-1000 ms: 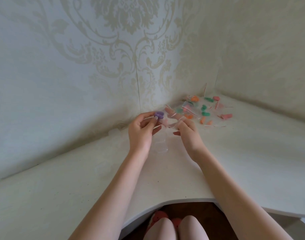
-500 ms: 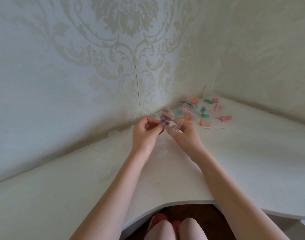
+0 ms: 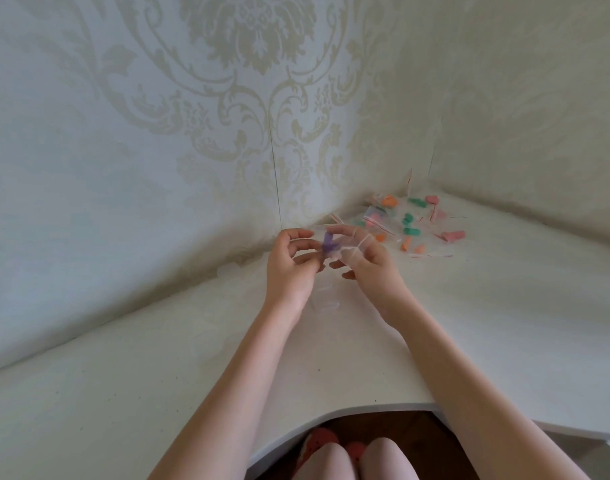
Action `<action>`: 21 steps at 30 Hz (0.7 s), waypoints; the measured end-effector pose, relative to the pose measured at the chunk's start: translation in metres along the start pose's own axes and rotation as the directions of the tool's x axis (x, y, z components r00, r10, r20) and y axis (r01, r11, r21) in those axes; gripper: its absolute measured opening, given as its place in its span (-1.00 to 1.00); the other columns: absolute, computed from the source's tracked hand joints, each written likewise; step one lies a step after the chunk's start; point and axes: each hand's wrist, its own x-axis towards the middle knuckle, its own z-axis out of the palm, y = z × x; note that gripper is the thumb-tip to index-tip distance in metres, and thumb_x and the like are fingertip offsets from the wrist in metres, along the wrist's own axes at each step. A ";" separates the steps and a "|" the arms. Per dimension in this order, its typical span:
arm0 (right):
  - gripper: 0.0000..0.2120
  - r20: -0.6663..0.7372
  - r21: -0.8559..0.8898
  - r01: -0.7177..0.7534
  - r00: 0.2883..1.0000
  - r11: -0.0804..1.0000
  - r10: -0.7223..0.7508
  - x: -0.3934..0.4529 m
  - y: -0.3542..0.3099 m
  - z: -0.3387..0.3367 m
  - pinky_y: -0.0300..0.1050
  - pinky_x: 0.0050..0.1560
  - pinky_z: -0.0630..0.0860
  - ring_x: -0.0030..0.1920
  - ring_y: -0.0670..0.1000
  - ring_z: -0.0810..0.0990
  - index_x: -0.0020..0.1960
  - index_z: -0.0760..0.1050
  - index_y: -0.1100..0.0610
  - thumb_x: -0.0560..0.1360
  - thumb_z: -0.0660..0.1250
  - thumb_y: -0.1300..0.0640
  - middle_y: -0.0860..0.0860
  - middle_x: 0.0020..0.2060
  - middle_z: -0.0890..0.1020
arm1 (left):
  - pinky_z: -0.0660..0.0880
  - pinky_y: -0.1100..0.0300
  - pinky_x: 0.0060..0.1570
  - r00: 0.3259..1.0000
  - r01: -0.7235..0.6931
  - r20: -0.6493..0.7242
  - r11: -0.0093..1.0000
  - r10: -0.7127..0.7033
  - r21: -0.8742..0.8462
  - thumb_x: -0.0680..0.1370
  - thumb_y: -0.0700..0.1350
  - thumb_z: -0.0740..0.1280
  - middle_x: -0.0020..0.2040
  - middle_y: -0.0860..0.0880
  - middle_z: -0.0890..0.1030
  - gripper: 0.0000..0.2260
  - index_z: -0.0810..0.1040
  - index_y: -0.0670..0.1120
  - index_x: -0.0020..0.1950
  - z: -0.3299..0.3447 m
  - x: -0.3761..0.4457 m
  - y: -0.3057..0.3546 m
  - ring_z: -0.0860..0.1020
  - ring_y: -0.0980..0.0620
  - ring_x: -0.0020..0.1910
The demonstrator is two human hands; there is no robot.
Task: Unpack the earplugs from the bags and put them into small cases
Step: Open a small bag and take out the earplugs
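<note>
While both hands pinch the small clear plastic bag (image 3: 334, 245) at mid-frame — left hand (image 3: 289, 268), right hand (image 3: 372, 265) — its soft purple foam earplugs (image 3: 328, 244) look light; best gripped through the slippery film.

No legible text, labels, brands or numbers anywhere: the small bags (image 3: 378, 221) and patterned wallpaper (image 3: 255, 81) carry no readable marks.

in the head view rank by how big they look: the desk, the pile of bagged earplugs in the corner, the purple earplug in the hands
1. desk
2. pile of bagged earplugs
3. purple earplug, held between left hand and right hand
</note>
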 end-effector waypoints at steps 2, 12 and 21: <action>-0.64 0.025 0.004 0.001 1.000 1.000 -0.001 0.000 0.000 0.000 -0.42 -0.24 0.46 -0.23 -0.13 0.55 0.17 0.52 0.00 0.54 0.16 0.37 -0.11 -0.08 0.63 | 0.49 0.33 -0.28 1.000 -0.003 0.000 1.000 0.003 0.024 0.45 -0.41 0.30 -0.23 0.08 0.62 -0.72 0.48 -0.02 -0.06 -0.001 0.001 0.000 0.58 0.22 -0.32; -0.94 -0.005 -0.115 0.070 0.997 0.991 -0.071 0.005 0.017 0.002 -0.05 -0.10 0.54 -0.25 -0.05 0.51 -0.01 0.48 0.23 0.58 0.24 0.25 -0.29 0.07 0.60 | 0.52 0.32 -0.21 0.996 0.078 -0.029 0.993 -0.081 -0.088 0.53 -0.26 0.31 -0.26 -0.03 0.65 -0.84 0.59 -0.12 -0.23 -0.002 0.005 0.001 0.61 0.07 -0.18; -0.39 0.053 -0.079 0.091 0.995 0.993 -0.087 0.002 0.007 0.002 -0.36 -0.16 0.45 0.01 -0.24 0.59 0.24 0.49 0.04 0.44 -0.02 0.55 -0.16 0.02 0.62 | 0.57 0.23 -0.20 0.981 0.152 -0.094 0.970 -0.172 -0.189 0.56 -0.25 0.28 -0.24 -0.07 0.55 -0.88 0.56 -0.15 -0.15 -0.008 0.012 0.004 0.54 0.07 -0.28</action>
